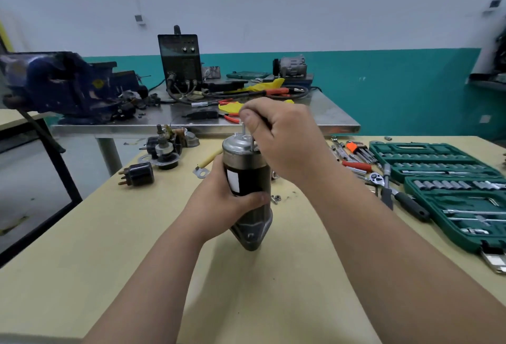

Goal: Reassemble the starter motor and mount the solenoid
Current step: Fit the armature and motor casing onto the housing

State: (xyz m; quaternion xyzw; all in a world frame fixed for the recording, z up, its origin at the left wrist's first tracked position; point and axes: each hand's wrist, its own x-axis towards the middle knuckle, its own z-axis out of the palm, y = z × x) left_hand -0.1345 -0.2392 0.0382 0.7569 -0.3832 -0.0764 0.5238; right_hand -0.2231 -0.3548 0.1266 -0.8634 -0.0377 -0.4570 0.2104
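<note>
The starter motor (246,179) stands upright on the beige table (137,248), black body with a silver end cap (236,144) on top and its nose housing at the bottom. My left hand (219,204) grips the black body from the left, thumb across its front. My right hand (279,138) is above the cap, fingers curled round a thin metal bolt (243,127) that goes down into the cap. A black solenoid (138,174) with copper terminals lies at the left, apart from the motor.
More starter parts (164,149) lie behind the solenoid. A yellow cable with a lug (206,164) lies left of the motor. Small nuts (275,198) sit by its right side. Green socket set cases (449,187), a ratchet (394,193) and hex keys (358,149) fill the right. A steel bench (191,122) stands behind.
</note>
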